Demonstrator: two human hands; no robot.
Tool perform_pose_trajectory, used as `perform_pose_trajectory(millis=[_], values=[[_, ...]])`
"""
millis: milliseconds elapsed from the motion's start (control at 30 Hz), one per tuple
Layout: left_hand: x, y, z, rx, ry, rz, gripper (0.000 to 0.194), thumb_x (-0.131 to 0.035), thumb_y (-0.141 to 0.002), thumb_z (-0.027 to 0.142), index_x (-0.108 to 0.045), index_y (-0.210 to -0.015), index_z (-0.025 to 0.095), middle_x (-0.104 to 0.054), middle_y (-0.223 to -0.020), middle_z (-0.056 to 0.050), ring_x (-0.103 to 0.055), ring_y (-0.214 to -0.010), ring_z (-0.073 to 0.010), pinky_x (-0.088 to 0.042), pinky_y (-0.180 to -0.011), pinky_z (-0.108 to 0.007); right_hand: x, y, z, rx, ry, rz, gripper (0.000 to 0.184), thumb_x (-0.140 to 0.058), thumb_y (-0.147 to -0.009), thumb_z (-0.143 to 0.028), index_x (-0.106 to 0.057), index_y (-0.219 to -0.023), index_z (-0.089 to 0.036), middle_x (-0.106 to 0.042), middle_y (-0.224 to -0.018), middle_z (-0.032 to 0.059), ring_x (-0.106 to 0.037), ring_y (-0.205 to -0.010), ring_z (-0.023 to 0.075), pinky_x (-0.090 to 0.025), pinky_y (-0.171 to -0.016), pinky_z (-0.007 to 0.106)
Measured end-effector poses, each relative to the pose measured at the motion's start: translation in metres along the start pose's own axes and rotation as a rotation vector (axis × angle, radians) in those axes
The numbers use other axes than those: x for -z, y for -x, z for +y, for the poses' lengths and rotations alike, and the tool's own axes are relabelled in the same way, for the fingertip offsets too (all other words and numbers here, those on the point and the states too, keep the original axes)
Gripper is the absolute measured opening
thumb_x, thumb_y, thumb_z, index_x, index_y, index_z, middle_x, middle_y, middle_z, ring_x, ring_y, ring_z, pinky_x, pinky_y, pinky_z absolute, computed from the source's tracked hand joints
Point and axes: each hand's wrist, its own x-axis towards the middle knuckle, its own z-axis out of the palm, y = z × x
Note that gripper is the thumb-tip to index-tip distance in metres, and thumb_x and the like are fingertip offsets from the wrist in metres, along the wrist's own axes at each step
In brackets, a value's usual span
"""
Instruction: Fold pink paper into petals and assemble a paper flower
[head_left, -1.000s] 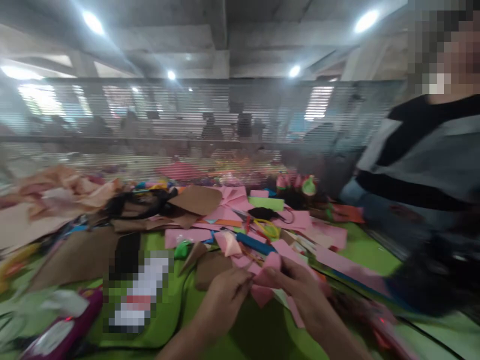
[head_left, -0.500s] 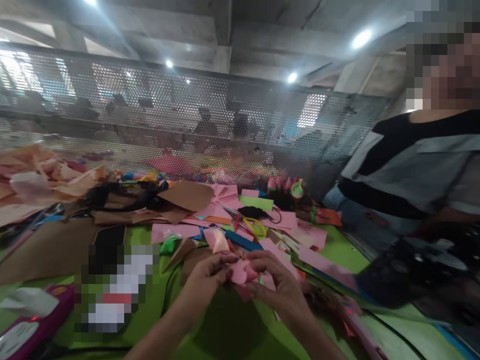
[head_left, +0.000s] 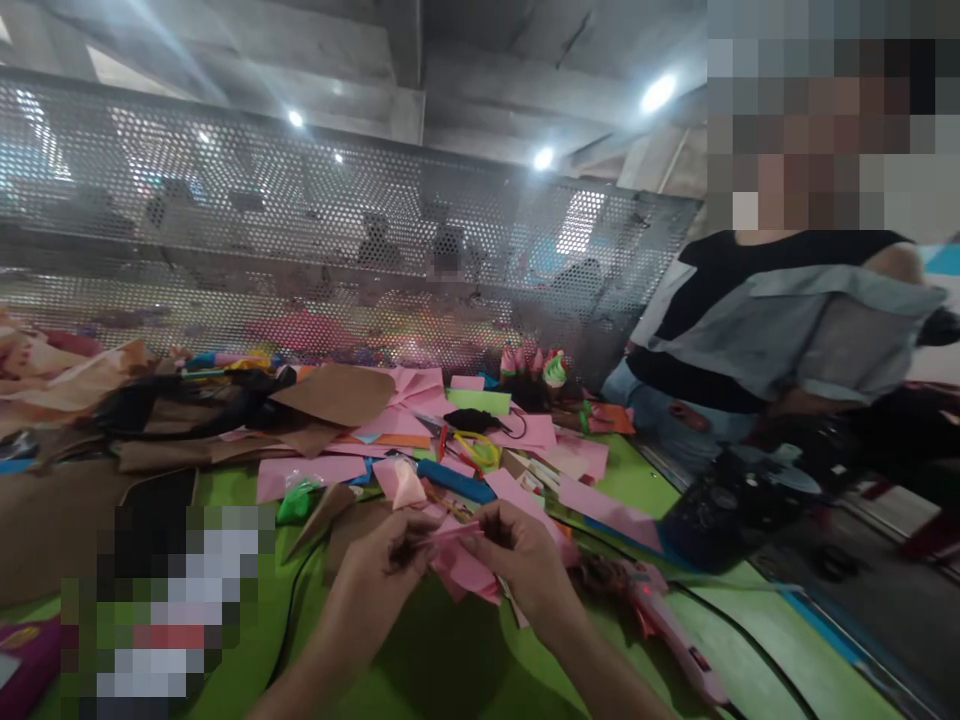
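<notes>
Over the green tabletop (head_left: 405, 665), my left hand (head_left: 382, 570) and my right hand (head_left: 529, 565) both pinch a folded piece of pink paper (head_left: 461, 560) between them. The fingers of each hand are closed on its edges, and part of the paper is covered by them. Just beyond the hands lie a small pale pink folded piece (head_left: 409, 487) and a blue stick-like thing (head_left: 456, 481). To the right of my right hand rests a pink glue gun (head_left: 671, 625) with a red light and a black cord.
Brown sheets (head_left: 337, 395), a green-yellow strip (head_left: 480, 402) and a black pouch-like thing (head_left: 476, 421) clutter the back. A green swirl ornament (head_left: 555, 370) stands near a perforated metal screen (head_left: 337, 240). At right, a person (head_left: 750, 330) is beside a dark container (head_left: 742, 505).
The view has swung to the right, showing more of the person and glue gun. My hands have turned the pink paper, which now looks flatter and more spread than half a second ago.
</notes>
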Motion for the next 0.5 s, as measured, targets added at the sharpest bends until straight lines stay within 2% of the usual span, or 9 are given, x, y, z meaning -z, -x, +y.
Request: perform_pose_trajectory(millis=[233,500], values=[[-0.0027,-0.0036,0.0059,0.129,0.271,0.064,0.022,-0.076,-0.070,0.032,-0.064,-0.081,0.017,-0.069,-0.072,-0.002,-0.064,-0.066,-0.0161,-0.052,-0.064,-0.026,0.0001,0.0003,-0.0008,0.044,0.071,0.020,0.039,-0.078,-0.071,-0.049,-0.055,-0.073,-0.017,-0.049,-0.064,-0.0043,-0.042,-0.059,0.0110,-0.032,-0.054,0.023],[-0.0002,-0.0040,0.0077,0.123,0.283,0.047,0.020,-0.075,-0.071,0.034,-0.066,-0.078,0.017,-0.066,-0.071,-0.001,-0.061,-0.065,-0.0146,-0.052,-0.064,-0.026,0.0006,0.0016,-0.0017,0.053,0.096,0.030,0.037,-0.076,-0.073,-0.048,-0.054,-0.072,-0.018,-0.046,-0.063,-0.0047,-0.039,-0.059,0.0107,-0.029,-0.053,0.023]])
